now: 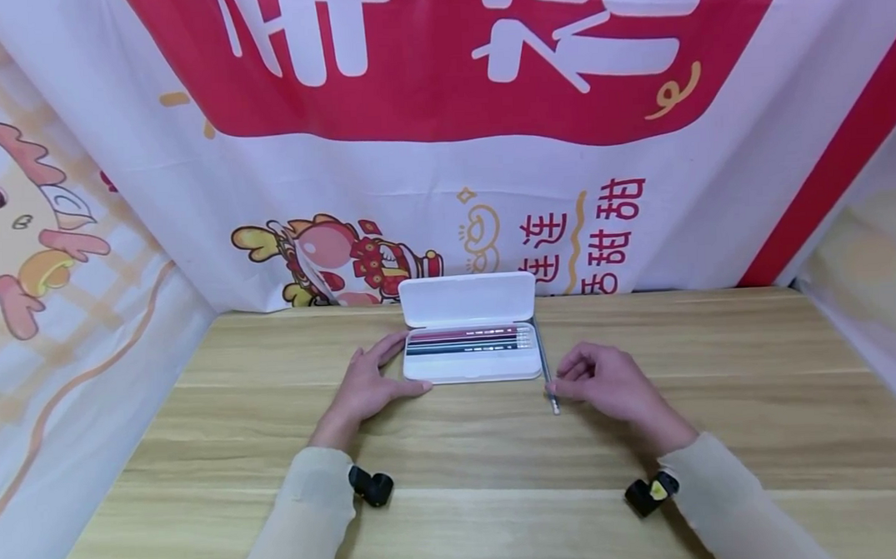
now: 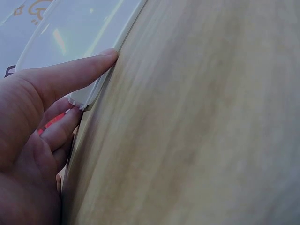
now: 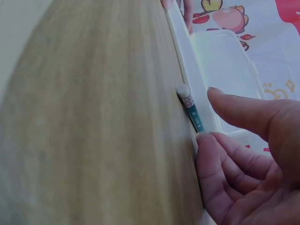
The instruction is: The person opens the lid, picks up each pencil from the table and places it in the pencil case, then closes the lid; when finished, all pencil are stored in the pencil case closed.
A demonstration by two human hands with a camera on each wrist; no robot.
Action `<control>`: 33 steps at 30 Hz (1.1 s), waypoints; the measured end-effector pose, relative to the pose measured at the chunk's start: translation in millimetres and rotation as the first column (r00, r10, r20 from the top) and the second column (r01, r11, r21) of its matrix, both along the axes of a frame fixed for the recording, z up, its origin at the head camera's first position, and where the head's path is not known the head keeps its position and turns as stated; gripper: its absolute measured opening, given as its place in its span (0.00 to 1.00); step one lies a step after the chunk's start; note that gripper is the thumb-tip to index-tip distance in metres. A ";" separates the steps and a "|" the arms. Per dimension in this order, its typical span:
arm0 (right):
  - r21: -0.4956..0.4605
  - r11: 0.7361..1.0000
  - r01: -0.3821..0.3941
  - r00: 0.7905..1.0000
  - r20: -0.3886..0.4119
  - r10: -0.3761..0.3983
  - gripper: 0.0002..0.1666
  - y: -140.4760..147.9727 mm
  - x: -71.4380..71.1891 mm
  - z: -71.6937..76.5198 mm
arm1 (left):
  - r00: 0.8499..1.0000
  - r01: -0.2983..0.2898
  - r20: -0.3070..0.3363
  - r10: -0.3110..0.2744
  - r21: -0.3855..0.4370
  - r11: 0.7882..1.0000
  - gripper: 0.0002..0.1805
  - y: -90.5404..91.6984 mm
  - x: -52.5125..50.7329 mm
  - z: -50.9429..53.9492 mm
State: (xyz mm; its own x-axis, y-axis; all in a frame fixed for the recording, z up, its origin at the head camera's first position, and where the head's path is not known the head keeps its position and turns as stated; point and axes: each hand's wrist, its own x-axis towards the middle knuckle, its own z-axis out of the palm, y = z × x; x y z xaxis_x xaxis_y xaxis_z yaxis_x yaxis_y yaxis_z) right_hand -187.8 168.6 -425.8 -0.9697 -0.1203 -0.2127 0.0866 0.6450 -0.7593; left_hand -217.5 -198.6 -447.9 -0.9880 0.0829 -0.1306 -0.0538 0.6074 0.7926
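Note:
An open white pencil case [image 1: 470, 368] with several dark pencils [image 1: 462, 342] and a reddish one stands near the table's back edge. My left hand [image 1: 370, 385] holds its left end, thumb along the front edge and fingers at the side. Just right of the case lies a dark green pencil [image 1: 545, 359], its white eraser end toward me. At this pencil is my right hand [image 1: 602, 379], bent fingers touching it. In the right wrist view the thumb [image 3: 239, 110] stands apart from the index fingertip. The pencil's far part is hidden there by the fingers.
The case's raised lid [image 1: 467, 300] leans back near a printed cloth [image 1: 443, 171] behind the wooden table [image 1: 471, 454]. More cloth hangs on the left and right sides. A small black camera sits on each wrist.

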 end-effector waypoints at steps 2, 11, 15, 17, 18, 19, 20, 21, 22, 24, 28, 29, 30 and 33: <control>0.000 1.000 -0.006 1.000 0.004 0.006 0.24 0.4 0.1 -1.5 | 1.000 0.000 0.000 0.000 -0.001 1.000 0.50 0.3 0.6 0.5; 0.052 0.997 -0.052 0.999 -0.011 0.053 0.23 -4.4 -1.1 -3.2 | 1.000 -0.002 0.002 0.002 0.003 1.000 0.50 -0.9 0.4 -0.9; 0.094 0.994 -0.055 0.998 -0.013 0.057 0.21 -7.7 -0.5 -2.9 | 1.000 0.001 0.000 -0.001 0.008 1.000 0.51 -1.4 -0.6 -2.3; 0.110 0.993 -0.052 0.998 -0.020 0.054 0.20 -8.6 0.5 -2.6 | 1.000 0.002 -0.001 -0.002 0.009 1.000 0.51 -1.5 -1.0 -2.6; 0.118 0.992 -0.049 0.998 -0.024 0.052 0.20 -8.9 0.9 -2.5 | 1.000 0.002 -0.001 -0.002 0.010 1.000 0.51 -1.5 -1.1 -2.6; 0.126 0.991 -0.043 0.999 -0.025 0.047 0.19 -9.1 1.4 -2.4 | 1.000 0.002 0.001 -0.002 0.011 1.000 0.51 -1.4 -1.1 -2.7; 0.134 0.990 -0.038 0.999 -0.026 0.041 0.18 -9.2 2.0 -1.9 | 1.000 0.002 0.002 -0.002 0.012 1.000 0.51 -1.3 -1.2 -2.7; 0.143 0.989 -0.031 0.999 -0.026 0.035 0.18 -9.3 2.4 -1.7 | 1.000 0.003 0.003 -0.003 0.013 1.000 0.51 -1.3 -1.2 -2.8; 0.152 0.988 -0.025 0.999 -0.024 0.029 0.17 -9.3 2.7 -1.4 | 1.000 0.001 0.005 -0.001 0.014 1.000 0.51 -1.2 -1.1 -2.8; 0.167 0.986 -0.016 1.000 -0.017 0.019 0.16 -9.2 3.2 -0.9 | 1.000 -0.001 0.008 0.000 0.013 1.000 0.51 -1.2 -1.0 -2.7; 0.190 0.982 -0.009 1.000 -0.007 0.010 0.15 -7.9 4.4 0.4 | 1.000 -0.003 0.008 0.002 0.005 1.000 0.51 -1.0 -0.5 -2.3; 0.195 0.981 -0.008 1.000 -0.006 0.010 0.15 -7.4 4.7 1.1 | 1.000 -0.003 0.007 0.003 0.004 1.000 0.51 -1.0 -0.4 -2.1; 0.200 0.980 -0.008 1.000 -0.003 0.008 0.15 -6.9 5.0 1.4 | 1.000 -0.002 0.006 0.002 0.004 1.000 0.51 -1.0 -0.3 -1.9; 0.212 0.977 -0.004 1.000 0.006 0.003 0.14 -5.4 5.6 3.0 | 1.000 -0.002 0.005 0.002 0.005 1.000 0.51 -1.2 0.0 -1.5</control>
